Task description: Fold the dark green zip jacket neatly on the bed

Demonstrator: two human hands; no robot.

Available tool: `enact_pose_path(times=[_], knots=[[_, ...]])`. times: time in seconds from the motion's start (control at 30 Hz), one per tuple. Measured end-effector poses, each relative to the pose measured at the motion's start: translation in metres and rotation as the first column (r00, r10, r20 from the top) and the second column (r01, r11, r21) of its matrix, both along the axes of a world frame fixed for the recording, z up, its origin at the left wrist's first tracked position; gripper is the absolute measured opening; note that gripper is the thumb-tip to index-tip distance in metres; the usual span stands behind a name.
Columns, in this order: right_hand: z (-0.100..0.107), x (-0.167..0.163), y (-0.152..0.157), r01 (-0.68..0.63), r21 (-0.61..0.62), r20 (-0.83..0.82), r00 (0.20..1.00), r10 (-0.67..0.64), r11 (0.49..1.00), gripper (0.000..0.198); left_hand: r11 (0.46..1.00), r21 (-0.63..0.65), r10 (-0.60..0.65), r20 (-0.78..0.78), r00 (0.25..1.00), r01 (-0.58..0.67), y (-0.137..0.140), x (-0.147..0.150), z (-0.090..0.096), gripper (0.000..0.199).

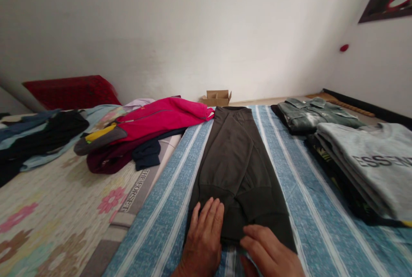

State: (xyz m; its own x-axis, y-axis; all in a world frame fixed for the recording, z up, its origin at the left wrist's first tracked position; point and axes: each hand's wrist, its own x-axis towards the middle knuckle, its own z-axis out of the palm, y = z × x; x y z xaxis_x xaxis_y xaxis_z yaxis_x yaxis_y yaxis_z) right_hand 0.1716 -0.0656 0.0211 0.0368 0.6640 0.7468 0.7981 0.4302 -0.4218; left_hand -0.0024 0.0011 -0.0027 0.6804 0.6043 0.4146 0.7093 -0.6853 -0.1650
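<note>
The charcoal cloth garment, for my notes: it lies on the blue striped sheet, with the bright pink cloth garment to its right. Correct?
Wrong side: the head view shows the bright pink cloth garment left of the charcoal cloth garment.

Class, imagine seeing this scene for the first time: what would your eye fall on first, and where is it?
Probably the bright pink garment, lying left of centre before the pale wall. Next comes the long dark garment in the middle of the blue striped cloth, with the left hand and right hand at its near end. At the right edge, the grey top shows large dark lettering.
</note>
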Motion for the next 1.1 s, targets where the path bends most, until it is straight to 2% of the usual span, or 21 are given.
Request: enact_pose_path(times=[0.07,0.13,0.2,0.27,0.37,0.47,0.6,0.7,0.77,0.9,1.1], knots=[[-0.015,0.008,0.002,0.106,0.062,0.241,0.963,-0.118,0.992,0.030,1.000,0.005,-0.010,-0.005,1.000,0.010,0.001,-0.001,0.000,0.070],[-0.027,0.019,0.001,0.100,0.070,0.461,0.879,-0.121,0.993,0.027,1.000,0.006,-0.011,-0.012,1.000,0.011,0.001,-0.002,0.001,0.070],[-0.038,0.030,0.000,0.096,0.092,0.581,0.803,-0.132,0.991,0.029,1.000,-0.005,-0.007,-0.021,1.000,0.007,0.002,-0.003,0.002,0.068],[-0.048,0.036,-0.001,0.118,0.104,0.634,0.758,-0.157,0.988,0.034,1.000,-0.016,-0.007,-0.023,1.000,0.007,0.003,-0.003,0.005,0.067],[-0.059,0.037,0.000,0.153,0.119,0.655,0.731,-0.193,0.981,0.040,0.998,-0.060,-0.005,-0.030,1.000,0.004,0.006,-0.003,0.012,0.065],[-0.065,0.034,0.002,0.183,0.138,0.635,0.738,-0.229,0.973,0.043,0.986,-0.165,0.028,-0.071,0.997,-0.040,0.009,-0.001,0.022,0.064],[-0.068,0.025,0.001,0.245,0.103,0.590,0.766,-0.257,0.964,0.053,0.919,-0.362,0.126,-0.112,0.986,-0.159,0.013,0.005,0.039,0.064],[-0.071,0.020,0.001,0.328,0.047,0.545,0.783,-0.299,0.944,0.062,0.871,-0.446,0.164,-0.135,0.977,-0.208,0.017,0.010,0.051,0.063],[-0.073,0.020,0.003,0.304,0.071,0.541,0.788,-0.293,0.950,0.060,0.866,-0.454,0.158,-0.146,0.977,-0.208,0.019,0.012,0.056,0.061],[-0.074,0.028,0.008,0.213,0.132,0.564,0.787,-0.250,0.968,0.052,0.898,-0.403,0.134,-0.129,0.983,-0.175,0.020,0.010,0.055,0.060],[-0.054,0.031,0.010,0.296,0.198,0.615,0.705,-0.353,0.935,0.041,0.924,-0.356,0.112,-0.104,0.988,-0.142,0.019,0.010,0.052,0.059]])
